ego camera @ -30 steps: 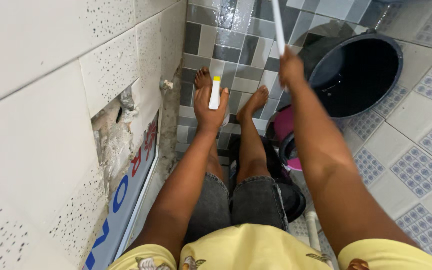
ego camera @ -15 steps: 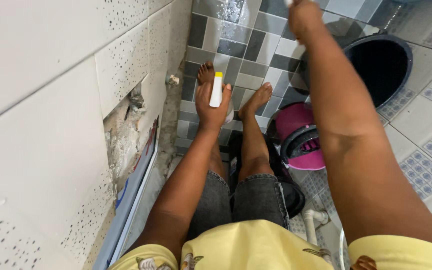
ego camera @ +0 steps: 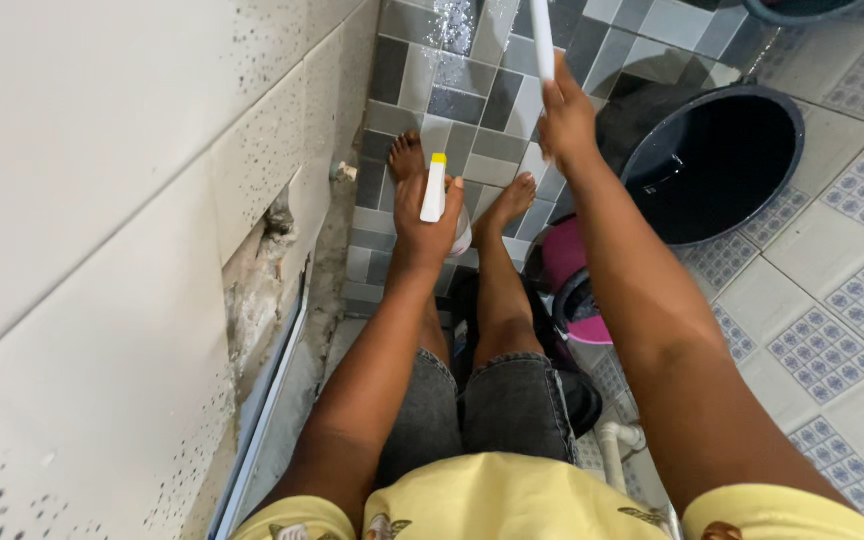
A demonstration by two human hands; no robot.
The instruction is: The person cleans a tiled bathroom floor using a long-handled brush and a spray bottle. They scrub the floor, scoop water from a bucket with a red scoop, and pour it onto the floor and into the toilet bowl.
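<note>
Spray bottle (ego camera: 434,190) (white, yellow-tipped) sits clamped in the left hand (ego camera: 430,225), held low above the bare feet and the grey mosaic floor (ego camera: 452,100). Farther right, the right hand (ego camera: 564,118) is closed round a white handle (ego camera: 543,40) whose working end is out of view. The floor glistens wet near the top; elsewhere it looks dry, seemingly untreated. A black bucket (ego camera: 717,165) stands rightmost.

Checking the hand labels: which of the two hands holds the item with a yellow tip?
The left hand holds the white spray bottle with the yellow tip; the right hand, raised higher, grips a plain white handle.
</note>
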